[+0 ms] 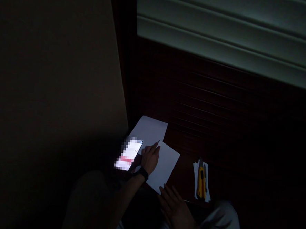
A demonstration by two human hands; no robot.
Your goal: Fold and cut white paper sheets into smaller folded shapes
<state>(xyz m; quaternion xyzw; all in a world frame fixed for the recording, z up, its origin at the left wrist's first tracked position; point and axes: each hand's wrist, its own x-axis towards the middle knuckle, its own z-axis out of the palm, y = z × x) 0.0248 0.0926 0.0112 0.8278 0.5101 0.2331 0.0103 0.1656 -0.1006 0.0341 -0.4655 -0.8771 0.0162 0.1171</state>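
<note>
A white sheet [167, 160] lies before both hands, a second sheet [149, 127] at its eleven o'clock. The right hand [175, 210], at five, extends its fingers to the edge, gripping nothing. Lit phone [131, 155] at nine. Left hand [150, 160], ten: fingers bent, perhaps pinching something thin [158, 141]; too dark to tell. Yellow cutter [201, 183], four.

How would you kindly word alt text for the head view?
A person's left hand lies over a white sheet in dim light, the right hand at its near corner. A lit phone is to the left, near a second sheet; a yellow utility knife lies right, on small papers.
</note>
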